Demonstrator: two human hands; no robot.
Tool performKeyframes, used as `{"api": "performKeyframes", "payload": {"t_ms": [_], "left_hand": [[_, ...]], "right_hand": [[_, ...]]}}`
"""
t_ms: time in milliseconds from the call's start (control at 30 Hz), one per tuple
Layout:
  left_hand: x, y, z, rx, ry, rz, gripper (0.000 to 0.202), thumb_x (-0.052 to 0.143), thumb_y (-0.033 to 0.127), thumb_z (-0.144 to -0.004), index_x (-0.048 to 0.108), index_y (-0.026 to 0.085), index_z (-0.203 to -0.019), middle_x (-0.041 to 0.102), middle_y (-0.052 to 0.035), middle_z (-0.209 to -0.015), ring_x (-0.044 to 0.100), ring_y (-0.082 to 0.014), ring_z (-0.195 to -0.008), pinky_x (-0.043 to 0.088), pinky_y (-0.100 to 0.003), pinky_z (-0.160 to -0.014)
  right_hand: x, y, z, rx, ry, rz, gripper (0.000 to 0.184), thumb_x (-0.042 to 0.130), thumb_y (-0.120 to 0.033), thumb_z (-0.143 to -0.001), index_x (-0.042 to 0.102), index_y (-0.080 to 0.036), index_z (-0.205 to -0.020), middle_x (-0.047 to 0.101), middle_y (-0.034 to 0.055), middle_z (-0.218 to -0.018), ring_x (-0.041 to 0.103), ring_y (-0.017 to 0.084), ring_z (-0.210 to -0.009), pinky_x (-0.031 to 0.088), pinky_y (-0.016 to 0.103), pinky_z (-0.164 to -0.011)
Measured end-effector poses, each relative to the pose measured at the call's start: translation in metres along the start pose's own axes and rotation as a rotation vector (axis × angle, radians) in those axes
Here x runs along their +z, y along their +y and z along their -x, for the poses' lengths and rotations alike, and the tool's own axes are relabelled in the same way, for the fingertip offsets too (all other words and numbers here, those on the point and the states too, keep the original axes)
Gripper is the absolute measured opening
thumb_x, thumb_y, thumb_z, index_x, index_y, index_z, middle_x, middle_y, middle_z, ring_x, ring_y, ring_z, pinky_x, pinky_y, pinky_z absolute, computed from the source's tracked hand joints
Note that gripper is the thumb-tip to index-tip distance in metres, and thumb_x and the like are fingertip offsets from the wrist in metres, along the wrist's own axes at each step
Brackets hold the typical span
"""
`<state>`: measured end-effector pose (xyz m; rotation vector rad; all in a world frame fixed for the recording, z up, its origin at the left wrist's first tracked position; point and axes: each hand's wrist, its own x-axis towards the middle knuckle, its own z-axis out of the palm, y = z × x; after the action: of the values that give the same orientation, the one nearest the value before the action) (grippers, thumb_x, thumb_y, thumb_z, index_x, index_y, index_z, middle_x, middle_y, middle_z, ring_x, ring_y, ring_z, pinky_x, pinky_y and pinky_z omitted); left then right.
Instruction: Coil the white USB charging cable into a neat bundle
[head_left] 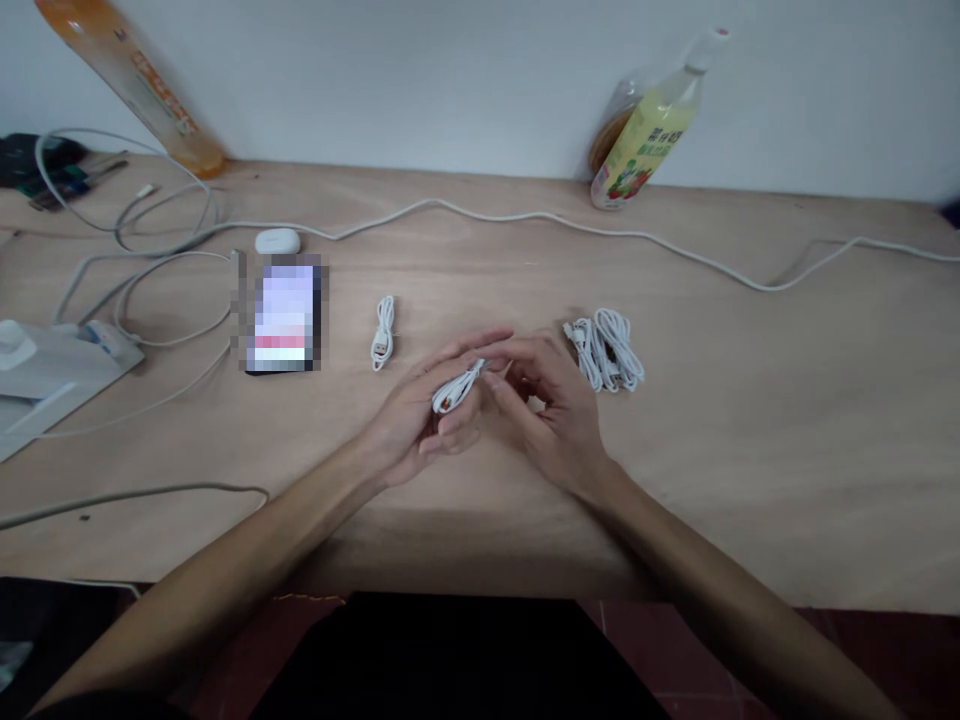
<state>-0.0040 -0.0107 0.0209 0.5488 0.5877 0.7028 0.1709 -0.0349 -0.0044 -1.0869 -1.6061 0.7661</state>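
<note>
Near the frame's centre the left hand (420, 415) cups a folded white cable (457, 387), fingers closed around it, while the right hand (551, 410) pinches at its end — the two hands touching. Just beyond, left of centre, lies one coiled cable (383, 333); right of centre, a pile of coiled cables (606, 350). Farther left sits a phone (281, 315) — at the wall, a bottle (649, 125).

White coiled cable (457, 387), apparently bundled
</note>
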Motion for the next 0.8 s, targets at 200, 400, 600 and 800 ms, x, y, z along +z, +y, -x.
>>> {"api": "performKeyframes", "payload": {"t_ms": [200,400,600,800], "left_hand": [[-0.003,0.001,0.001,-0.095,-0.02,0.063,0.024,0.052,0.02,-0.111,0.075,0.018,-0.115,0.044,0.0094,-0.043,0.017,-0.0063,-0.029,0.024,-0.015,-0.033],[-0.006,0.003,-0.002,-0.142,-0.107,0.018,0.037,0.051,0.032,-0.113,0.071,0.016,-0.085,0.044,0.0069,-0.043,0.023,-0.0058,-0.029,0.028,-0.017,-0.034],[-0.009,-0.006,-0.006,0.094,0.039,-0.325,0.059,0.046,0.065,-0.111,0.074,0.017,-0.128,0.055,0.0044,-0.051,0.035,-0.0117,-0.034,0.026,-0.023,-0.036],[-0.011,-0.016,-0.004,0.59,0.335,-0.826,0.023,0.064,0.036,-0.105,0.081,0.021,-0.108,0.07,-0.0029,-0.085,0.063,-0.0164,-0.073,0.051,-0.027,-0.064]], "right_hand": [[-0.005,-0.002,-0.005,-0.043,-0.077,-0.003,0.016,0.068,-0.019,-0.106,0.079,-0.03,-0.108,0.076,0.0048,-0.114,0.067,0.022,-0.097,0.056,0.035,-0.075],[-0.003,0.003,-0.002,0.068,-0.067,-0.074,0.007,0.072,-0.024,-0.105,0.077,-0.027,-0.102,0.072,0.0035,-0.103,0.067,0.02,-0.092,0.057,0.036,-0.078],[-0.003,0.005,-0.006,0.278,0.009,-0.238,0.017,0.078,-0.04,-0.099,0.076,-0.024,-0.093,0.073,0.0064,-0.112,0.065,0.015,-0.08,0.051,0.025,-0.054],[-0.003,0.007,-0.011,0.518,0.018,-0.489,0.039,0.089,-0.057,-0.087,0.075,-0.022,-0.095,0.07,0.0004,-0.08,0.061,0.014,-0.065,0.048,0.023,-0.046]]}}
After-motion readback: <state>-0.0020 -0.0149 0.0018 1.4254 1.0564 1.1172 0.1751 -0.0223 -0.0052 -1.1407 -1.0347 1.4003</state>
